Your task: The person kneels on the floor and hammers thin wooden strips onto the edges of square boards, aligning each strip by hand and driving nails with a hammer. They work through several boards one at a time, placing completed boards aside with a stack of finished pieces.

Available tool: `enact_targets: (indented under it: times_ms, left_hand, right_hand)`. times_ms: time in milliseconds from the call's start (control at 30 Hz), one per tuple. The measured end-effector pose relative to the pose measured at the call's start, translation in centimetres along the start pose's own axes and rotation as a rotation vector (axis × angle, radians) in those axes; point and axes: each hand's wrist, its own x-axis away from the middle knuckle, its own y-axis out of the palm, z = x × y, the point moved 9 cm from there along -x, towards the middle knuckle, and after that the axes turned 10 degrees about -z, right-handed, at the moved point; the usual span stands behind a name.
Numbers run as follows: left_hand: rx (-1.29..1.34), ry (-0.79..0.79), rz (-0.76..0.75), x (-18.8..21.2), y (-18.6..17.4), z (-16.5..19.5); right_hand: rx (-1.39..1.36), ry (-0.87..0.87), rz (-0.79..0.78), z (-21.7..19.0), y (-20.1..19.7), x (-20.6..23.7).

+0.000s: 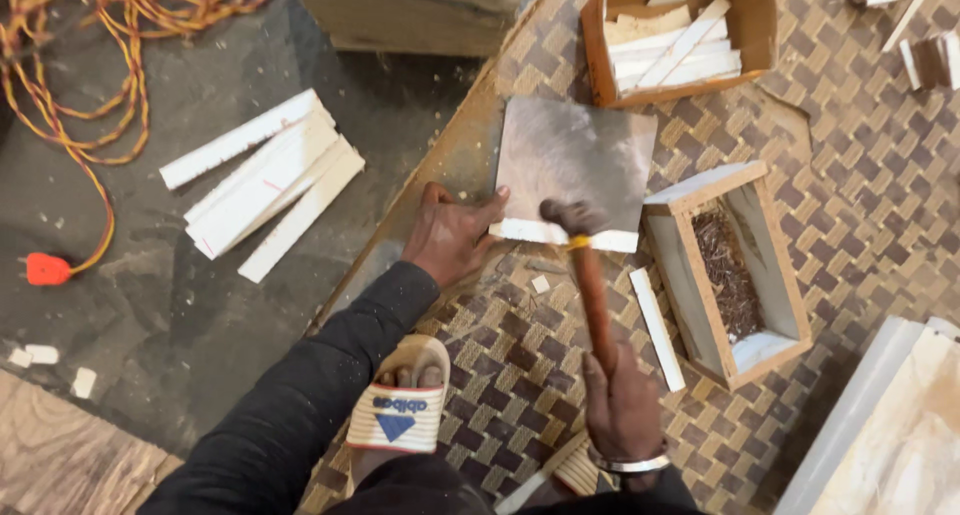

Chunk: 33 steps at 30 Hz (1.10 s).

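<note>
The right hand (622,407) is closed around the lower end of a reddish wooden-handled hammer (590,275) — its long axis runs nearly straight away from the person, dark head at the far end over a white flat strip (560,235). That strip lies crosswise on the woven patterned mat (500,375), at the near edge of a square grey metal plate (575,155). The left hand (450,233) presses the strip's left end, fingers spread flat. An open wooden box of small nails (728,273) sits just right.
</note>
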Motion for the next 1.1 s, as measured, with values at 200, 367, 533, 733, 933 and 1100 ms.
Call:
enact_targets:
  times_ms: [200,367,533,733,933,1100]
  left_hand:
    - [0.0,0.065,0.064,-0.2,-0.8,0.5]
    - [0.055,-0.006,-0.028,-0.6,0.4,0.1]
    - [-0.072,-0.022,-0.028,-1.5,-0.4,-0.2]
    - [0.017,-0.035,-0.073,-1.2,0.1,-0.3]
    - [0.033,-0.019,-0.054,-1.4,0.1,-0.2]
    - [-0.004,-0.038,-0.08,-1.4,1.0,-0.7]
  right_hand:
    - [0.097,-0.217,0.081,-1.6,-0.3,0.3]
    - [0.018,0.078,0.03,1.1,0.4,0.0]
    - [0.103,-0.058,0.012,-0.6,0.0,-1.1]
    - [0.104,0.005,0.003,0.8,0.7,-1.3]
    - [0.121,-0.08,-0.007,2.4,0.6,-1.3]
    - [0.038,-0.08,0.052,1.4,0.8,-1.5]
